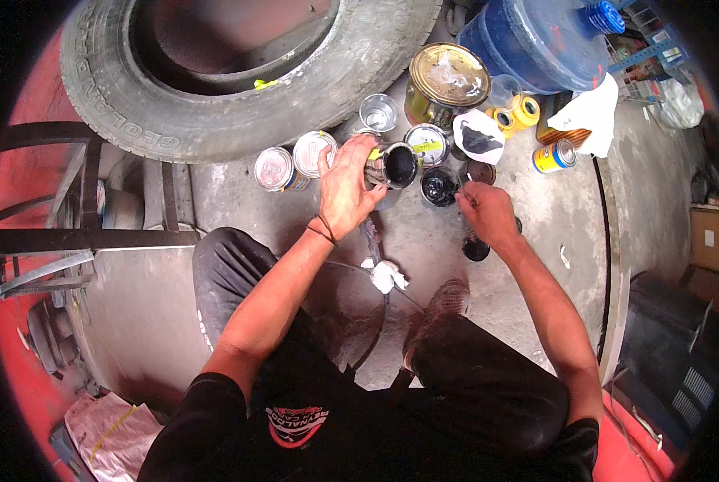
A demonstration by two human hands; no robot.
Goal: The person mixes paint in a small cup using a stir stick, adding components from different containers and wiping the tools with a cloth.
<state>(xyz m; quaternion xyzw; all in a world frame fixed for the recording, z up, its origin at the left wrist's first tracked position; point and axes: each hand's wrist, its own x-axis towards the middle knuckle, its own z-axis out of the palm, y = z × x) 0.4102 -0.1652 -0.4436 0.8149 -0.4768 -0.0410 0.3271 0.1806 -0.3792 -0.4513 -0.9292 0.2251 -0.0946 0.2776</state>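
One can [399, 165] is grasped in the left hand [345, 183], fingers over its far side, its dark mouth leaning right toward a cup [439, 189] of black stuff on the floor [564, 207]; the lean, I'd guess, keeps the two close. At that cup's right edge the right hand [489, 210] has fingertips pinched together, though I cannot tell whether on the cup or something thin. Farther left, two pale-topped tins [274, 167] stand by the tire [162, 128], probably aside yet within reach.
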